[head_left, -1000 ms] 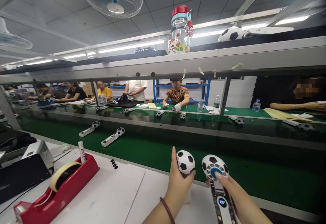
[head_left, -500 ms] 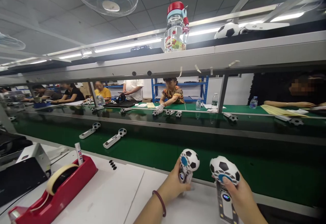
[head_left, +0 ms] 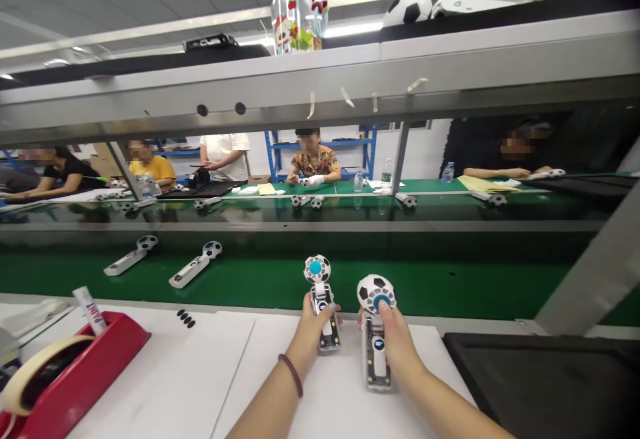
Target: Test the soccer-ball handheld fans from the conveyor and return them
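My left hand (head_left: pixel 311 334) is closed around a handheld fan (head_left: pixel 317 270) with a black-and-white football-patterned head and a blue centre disc. Its clear handle shows a lit round display and inner parts. In my right hand (head_left: pixel 403 346) is a second handheld fan (head_left: pixel 373 290) of the same kind, its display lit, my thumb resting on the blue disc. Both fans are held upright side by side above the white work surface (head_left: pixel 280 406), heads toward the green belt. My fingers behind the handles are mostly hidden.
Two similar fans (head_left: pixel 195 267) lie on the green belt (head_left: pixel 260 279) at left. A red tape dispenser (head_left: pixel 95 366) with a paint marker (head_left: pixel 90 309) stands left; a black tray (head_left: pixel 540 379) lies right. An overhead shelf (head_left: pixel 350 72) crosses the view. Several co-workers sit opposite.
The view has shifted right and down. Both hands have drawn closer together, and the left fan has turned so its blue disc and display face me. Both fans remain held.
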Demonstrator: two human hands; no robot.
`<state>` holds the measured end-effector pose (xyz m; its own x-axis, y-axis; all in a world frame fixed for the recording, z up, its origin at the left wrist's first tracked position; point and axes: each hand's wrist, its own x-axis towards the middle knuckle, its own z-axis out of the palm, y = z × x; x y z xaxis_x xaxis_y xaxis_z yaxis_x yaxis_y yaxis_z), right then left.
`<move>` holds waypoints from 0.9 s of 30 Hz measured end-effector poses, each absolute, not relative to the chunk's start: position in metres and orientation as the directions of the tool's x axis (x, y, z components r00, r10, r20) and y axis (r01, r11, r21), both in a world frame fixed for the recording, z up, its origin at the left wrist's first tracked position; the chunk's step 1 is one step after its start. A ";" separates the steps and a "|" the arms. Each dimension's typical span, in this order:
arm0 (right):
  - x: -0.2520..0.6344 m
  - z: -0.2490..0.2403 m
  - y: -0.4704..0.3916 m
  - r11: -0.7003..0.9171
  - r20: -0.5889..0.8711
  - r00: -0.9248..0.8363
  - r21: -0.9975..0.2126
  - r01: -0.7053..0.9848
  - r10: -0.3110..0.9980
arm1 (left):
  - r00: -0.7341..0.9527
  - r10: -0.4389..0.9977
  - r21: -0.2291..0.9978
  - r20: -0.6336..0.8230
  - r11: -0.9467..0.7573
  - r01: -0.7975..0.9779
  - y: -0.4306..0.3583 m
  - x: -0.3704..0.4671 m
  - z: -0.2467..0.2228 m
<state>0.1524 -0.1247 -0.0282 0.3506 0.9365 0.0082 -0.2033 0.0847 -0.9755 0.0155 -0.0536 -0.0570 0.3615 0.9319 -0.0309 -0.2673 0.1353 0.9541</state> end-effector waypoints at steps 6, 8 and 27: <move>0.169 -0.038 -0.119 0.191 0.119 0.391 -0.970 -0.150 0.913 | 0.432 0.901 0.892 -0.043 0.229 -0.389 -0.059 0.017 -0.051; 0.174 -0.044 -0.116 0.199 0.161 0.336 -0.977 -0.080 0.928 | 0.415 0.906 0.883 -0.087 0.263 -0.388 -0.057 0.017 -0.053; 0.174 -0.032 -0.126 -0.219 -0.103 -0.213 -0.739 -0.637 0.971 | 0.574 0.817 0.839 -0.054 0.349 -0.417 -0.060 0.010 -0.046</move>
